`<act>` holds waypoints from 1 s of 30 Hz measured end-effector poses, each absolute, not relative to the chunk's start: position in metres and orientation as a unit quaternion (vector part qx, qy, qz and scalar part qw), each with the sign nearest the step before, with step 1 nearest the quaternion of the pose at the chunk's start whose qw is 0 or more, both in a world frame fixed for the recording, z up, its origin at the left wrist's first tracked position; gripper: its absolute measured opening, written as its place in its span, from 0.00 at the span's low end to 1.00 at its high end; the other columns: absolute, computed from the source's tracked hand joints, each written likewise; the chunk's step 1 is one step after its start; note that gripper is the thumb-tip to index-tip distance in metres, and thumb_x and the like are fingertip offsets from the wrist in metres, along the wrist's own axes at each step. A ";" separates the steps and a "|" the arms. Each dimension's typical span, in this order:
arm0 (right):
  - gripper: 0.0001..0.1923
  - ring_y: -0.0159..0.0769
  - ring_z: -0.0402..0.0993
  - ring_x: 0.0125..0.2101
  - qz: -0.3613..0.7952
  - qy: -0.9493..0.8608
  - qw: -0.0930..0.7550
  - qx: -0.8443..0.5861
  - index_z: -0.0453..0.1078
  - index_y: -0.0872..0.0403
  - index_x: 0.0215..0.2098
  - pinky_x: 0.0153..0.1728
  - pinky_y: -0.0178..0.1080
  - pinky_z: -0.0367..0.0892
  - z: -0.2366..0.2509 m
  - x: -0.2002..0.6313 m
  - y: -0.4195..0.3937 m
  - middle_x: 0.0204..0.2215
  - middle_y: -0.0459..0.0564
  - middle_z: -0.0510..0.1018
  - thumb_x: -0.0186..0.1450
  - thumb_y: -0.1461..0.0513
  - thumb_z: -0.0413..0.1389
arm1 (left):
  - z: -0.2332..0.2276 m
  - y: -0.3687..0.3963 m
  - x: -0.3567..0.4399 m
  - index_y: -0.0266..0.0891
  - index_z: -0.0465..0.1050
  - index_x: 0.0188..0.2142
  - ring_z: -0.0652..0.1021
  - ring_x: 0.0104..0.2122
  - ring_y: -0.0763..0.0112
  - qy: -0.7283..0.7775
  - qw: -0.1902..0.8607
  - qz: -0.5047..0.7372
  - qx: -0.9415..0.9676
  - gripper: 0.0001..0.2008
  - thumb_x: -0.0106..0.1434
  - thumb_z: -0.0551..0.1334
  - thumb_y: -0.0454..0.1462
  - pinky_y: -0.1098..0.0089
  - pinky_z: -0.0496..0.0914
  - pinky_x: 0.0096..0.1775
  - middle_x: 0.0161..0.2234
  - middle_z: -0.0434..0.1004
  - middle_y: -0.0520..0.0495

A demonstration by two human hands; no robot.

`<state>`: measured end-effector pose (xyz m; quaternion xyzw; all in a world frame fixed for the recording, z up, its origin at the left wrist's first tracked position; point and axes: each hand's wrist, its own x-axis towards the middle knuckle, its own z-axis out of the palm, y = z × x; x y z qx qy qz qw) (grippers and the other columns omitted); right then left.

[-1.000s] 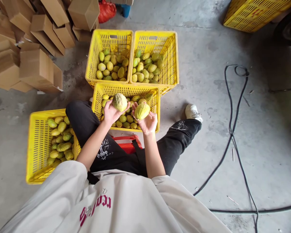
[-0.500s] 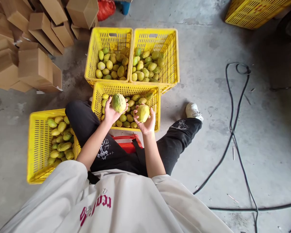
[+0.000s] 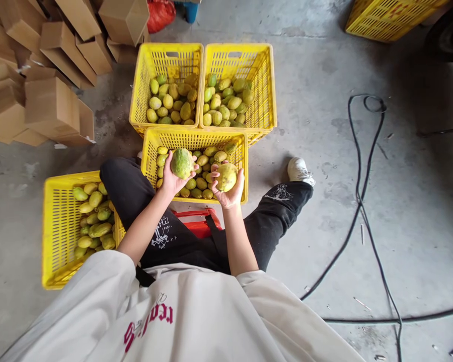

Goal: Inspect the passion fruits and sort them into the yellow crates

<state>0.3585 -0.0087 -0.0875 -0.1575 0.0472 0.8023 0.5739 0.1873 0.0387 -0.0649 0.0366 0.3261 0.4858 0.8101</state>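
My left hand (image 3: 170, 179) is wrapped round a green and yellow papaya (image 3: 181, 163), holding it from its left side and below. A yellower papaya (image 3: 227, 177) with dark specks rests in my right hand (image 3: 232, 196), fingers curled about it. Both fruits are held up, a small gap apart, over the middle yellow crate (image 3: 243, 166). More papayas (image 3: 198, 193) lie inside that crate, partly hidden by my hands.
Two yellow crates of papayas, the left one (image 3: 135, 85) and the right one (image 3: 272, 85), stand beyond. Another crate (image 3: 53, 231) with papayas is beside my left leg. Cardboard boxes (image 3: 53, 105) pile up at the far left. A black cable (image 3: 357, 221) loops over the floor at right.
Both papayas have been turned in my hands: the left one shows a greener side, the right one a speckled side. My hands stay in nearly the same place.
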 end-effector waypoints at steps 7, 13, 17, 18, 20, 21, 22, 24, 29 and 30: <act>0.13 0.33 0.72 0.41 0.783 0.030 0.590 -0.194 0.70 0.45 0.40 0.39 0.42 0.73 -0.088 0.357 -0.006 0.40 0.45 0.76 0.60 0.51 0.50 | -0.066 0.039 0.185 0.39 0.70 0.47 0.77 0.41 0.60 0.345 0.807 0.478 0.039 0.24 0.62 0.49 0.51 0.67 0.74 0.32 0.41 0.74 0.40; 0.17 0.37 0.72 0.45 0.751 0.002 0.634 -0.186 0.68 0.44 0.47 0.40 0.45 0.74 -0.085 0.353 -0.009 0.43 0.48 0.75 0.59 0.54 0.51 | -0.066 0.037 0.187 0.37 0.69 0.45 0.76 0.46 0.55 0.328 0.807 0.490 0.032 0.21 0.61 0.50 0.48 0.62 0.75 0.38 0.41 0.75 0.40; 0.18 0.29 0.70 0.28 0.776 0.020 0.620 -0.112 0.68 0.46 0.44 0.23 0.30 0.71 -0.086 0.356 -0.010 0.33 0.46 0.73 0.59 0.49 0.53 | -0.064 0.036 0.187 0.38 0.70 0.42 0.77 0.43 0.57 0.333 0.807 0.486 0.039 0.21 0.61 0.51 0.50 0.66 0.75 0.33 0.42 0.75 0.39; 0.17 0.27 0.68 0.26 0.784 0.018 0.611 -0.105 0.68 0.46 0.43 0.19 0.28 0.68 -0.087 0.356 -0.010 0.31 0.45 0.72 0.59 0.48 0.53 | -0.064 0.036 0.187 0.38 0.70 0.42 0.77 0.42 0.57 0.337 0.806 0.485 0.036 0.21 0.61 0.51 0.51 0.66 0.75 0.33 0.43 0.75 0.38; 0.15 0.26 0.66 0.24 0.800 0.004 0.589 -0.116 0.69 0.47 0.40 0.15 0.25 0.64 -0.087 0.357 -0.009 0.31 0.45 0.72 0.60 0.48 0.52 | -0.063 0.037 0.188 0.38 0.70 0.42 0.77 0.42 0.58 0.339 0.806 0.484 0.035 0.21 0.61 0.51 0.51 0.66 0.75 0.33 0.44 0.75 0.37; 0.15 0.26 0.65 0.24 0.805 -0.002 0.579 -0.128 0.69 0.47 0.38 0.15 0.25 0.63 -0.087 0.358 -0.009 0.31 0.46 0.72 0.60 0.49 0.52 | -0.063 0.037 0.188 0.37 0.70 0.43 0.77 0.42 0.57 0.337 0.808 0.483 0.038 0.21 0.61 0.52 0.50 0.66 0.75 0.33 0.44 0.75 0.37; 0.14 0.27 0.66 0.25 0.809 -0.006 0.571 -0.140 0.69 0.48 0.37 0.15 0.25 0.64 -0.087 0.357 -0.008 0.31 0.46 0.72 0.60 0.49 0.51 | -0.063 0.037 0.188 0.37 0.70 0.43 0.77 0.43 0.57 0.334 0.809 0.482 0.040 0.21 0.61 0.52 0.50 0.65 0.75 0.34 0.44 0.75 0.37; 0.12 0.28 0.67 0.27 0.808 0.001 0.568 -0.156 0.69 0.48 0.38 0.18 0.28 0.67 -0.088 0.356 -0.007 0.32 0.46 0.73 0.60 0.52 0.51 | -0.064 0.037 0.189 0.37 0.70 0.44 0.76 0.46 0.54 0.329 0.810 0.484 0.037 0.22 0.61 0.51 0.49 0.62 0.75 0.38 0.44 0.75 0.37; 0.18 0.33 0.71 0.44 0.784 0.039 0.598 -0.162 0.68 0.47 0.46 0.37 0.36 0.75 -0.087 0.351 -0.005 0.43 0.47 0.74 0.58 0.55 0.52 | -0.065 0.036 0.189 0.39 0.69 0.47 0.70 0.54 0.50 0.325 0.805 0.496 0.022 0.20 0.60 0.49 0.45 0.53 0.72 0.45 0.46 0.74 0.39; 0.20 0.33 0.70 0.46 0.776 0.044 0.608 -0.160 0.68 0.47 0.48 0.40 0.36 0.74 -0.087 0.350 -0.004 0.44 0.47 0.74 0.59 0.54 0.52 | -0.065 0.036 0.188 0.39 0.69 0.46 0.69 0.55 0.50 0.319 0.806 0.497 0.026 0.20 0.60 0.49 0.45 0.54 0.72 0.45 0.46 0.74 0.39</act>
